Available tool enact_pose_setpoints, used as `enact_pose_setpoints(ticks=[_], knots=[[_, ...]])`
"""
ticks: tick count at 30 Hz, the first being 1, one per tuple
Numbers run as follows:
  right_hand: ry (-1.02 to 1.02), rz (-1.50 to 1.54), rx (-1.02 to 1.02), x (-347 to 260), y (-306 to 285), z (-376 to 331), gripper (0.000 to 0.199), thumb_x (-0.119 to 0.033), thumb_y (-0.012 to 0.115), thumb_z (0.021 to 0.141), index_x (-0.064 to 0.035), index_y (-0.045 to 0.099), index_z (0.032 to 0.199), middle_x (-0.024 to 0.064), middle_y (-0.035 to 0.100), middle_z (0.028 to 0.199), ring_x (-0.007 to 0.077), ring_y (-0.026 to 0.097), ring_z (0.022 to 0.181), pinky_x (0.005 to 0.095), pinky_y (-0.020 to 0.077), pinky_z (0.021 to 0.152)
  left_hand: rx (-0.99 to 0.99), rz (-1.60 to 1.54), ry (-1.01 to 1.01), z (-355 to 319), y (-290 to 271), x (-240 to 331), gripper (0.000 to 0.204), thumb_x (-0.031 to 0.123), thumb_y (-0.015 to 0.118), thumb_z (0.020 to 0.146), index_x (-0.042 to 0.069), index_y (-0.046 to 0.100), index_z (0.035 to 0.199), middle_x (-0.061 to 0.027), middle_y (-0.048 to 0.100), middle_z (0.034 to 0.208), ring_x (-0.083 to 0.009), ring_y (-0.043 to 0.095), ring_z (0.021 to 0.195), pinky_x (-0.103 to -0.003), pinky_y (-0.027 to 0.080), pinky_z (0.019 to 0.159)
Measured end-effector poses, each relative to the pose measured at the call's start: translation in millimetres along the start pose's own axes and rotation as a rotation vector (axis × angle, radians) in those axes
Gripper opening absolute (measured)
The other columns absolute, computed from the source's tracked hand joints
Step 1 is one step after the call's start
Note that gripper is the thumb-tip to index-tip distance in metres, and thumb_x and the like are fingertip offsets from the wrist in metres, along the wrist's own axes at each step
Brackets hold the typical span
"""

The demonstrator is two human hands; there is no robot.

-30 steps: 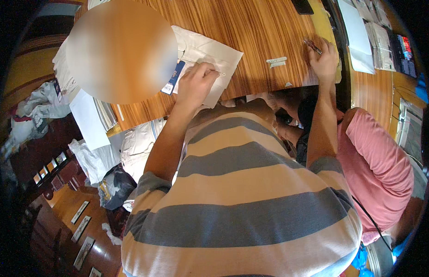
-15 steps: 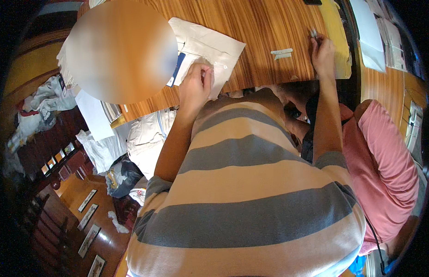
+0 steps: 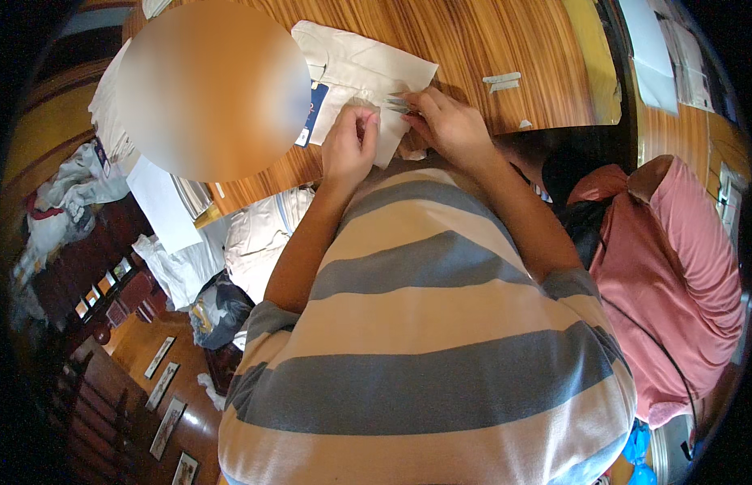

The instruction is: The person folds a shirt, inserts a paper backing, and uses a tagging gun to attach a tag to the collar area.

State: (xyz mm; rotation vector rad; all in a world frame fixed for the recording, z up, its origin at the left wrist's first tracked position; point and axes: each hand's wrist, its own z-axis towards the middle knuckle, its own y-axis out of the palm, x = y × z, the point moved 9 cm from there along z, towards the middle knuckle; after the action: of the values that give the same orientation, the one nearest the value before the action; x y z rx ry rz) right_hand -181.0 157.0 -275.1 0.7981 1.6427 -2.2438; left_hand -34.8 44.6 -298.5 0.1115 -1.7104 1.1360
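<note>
A cream cloth garment (image 3: 352, 61) lies on the wood-grain table in front of me, its left part hidden by a round blur. My left hand (image 3: 349, 147) is closed at the garment's near edge, pinching the cloth between thumb and curled fingers. From the right, my right hand (image 3: 453, 128) grips small metal thread snips (image 3: 399, 103), whose two blades point left over the cloth towards the left hand. A dark blue hang tag (image 3: 314, 113) rests on the garment, just beyond my left hand.
Pale strips (image 3: 502, 82) are stuck on the table (image 3: 473, 40), with yellow sheeting (image 3: 594, 65) along its right end. White sheets (image 3: 162, 206) overhang on the left, near bundled cream cloth (image 3: 263, 234). A person in pink clothing (image 3: 659, 307) sits close on my right.
My right hand has come left from the table's right side, bringing the snips over the garment beside my left hand. The left hand stays at the cloth, slightly shifted.
</note>
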Motion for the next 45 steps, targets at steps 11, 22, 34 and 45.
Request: enact_pose_setpoints(ticks=[11, 22, 34, 45], knots=[[-0.136, -0.126, -0.006, -7, 24, 8, 0.025, -0.023, 0.076, 0.094, -0.0081, 0.067, 0.113, 0.0092, 0.072, 0.100, 0.0282, 0.075, 0.085, 0.0396, 0.0603, 0.068, -0.075, 0.011, 0.057, 3, 5, -6, 0.017, 0.020, 0.069, 0.103, 0.005, 0.066, 0.109, -0.0140, 0.071, 0.089, -0.0254, 0.069, 0.073, -0.038, 0.054, 0.069], [-0.058, -0.104, 0.003, -2, 28, 9, 0.023, -0.023, 0.077, 0.095, -0.0078, 0.069, 0.110, 0.0090, 0.075, 0.098, 0.0278, 0.076, 0.086, 0.0386, 0.0612, 0.070, -0.111, 0.064, 0.172, 4, 8, -1, 0.015, 0.014, 0.070, 0.096, 0.005, 0.062, 0.104, -0.0155, 0.068, 0.093, -0.0393, 0.067, 0.084, -0.048, 0.053, 0.076], [0.161, -0.085, 0.102, 51, -6, -16, 0.037, -0.040, 0.077, 0.096, -0.0105, 0.068, 0.117, 0.0094, 0.073, 0.096, 0.0290, 0.076, 0.083, 0.0422, 0.0611, 0.063, -0.389, -0.081, -0.305, -115, -38, -77, 0.016, 0.019, 0.061, 0.106, 0.003, 0.062, 0.110, -0.0194, 0.068, 0.098, -0.0379, 0.070, 0.089, -0.044, 0.056, 0.079], [0.340, 0.132, -0.034, 56, 2, -50, 0.040, -0.042, 0.074, 0.098, -0.0106, 0.068, 0.123, 0.0132, 0.074, 0.110, 0.0349, 0.076, 0.092, 0.0456, 0.0619, 0.077, -0.048, 0.075, 0.026, -41, -32, 7, 0.030, 0.035, 0.085, 0.088, 0.008, 0.077, 0.099, -0.0114, 0.076, 0.097, -0.0285, 0.072, 0.079, -0.043, 0.056, 0.074]])
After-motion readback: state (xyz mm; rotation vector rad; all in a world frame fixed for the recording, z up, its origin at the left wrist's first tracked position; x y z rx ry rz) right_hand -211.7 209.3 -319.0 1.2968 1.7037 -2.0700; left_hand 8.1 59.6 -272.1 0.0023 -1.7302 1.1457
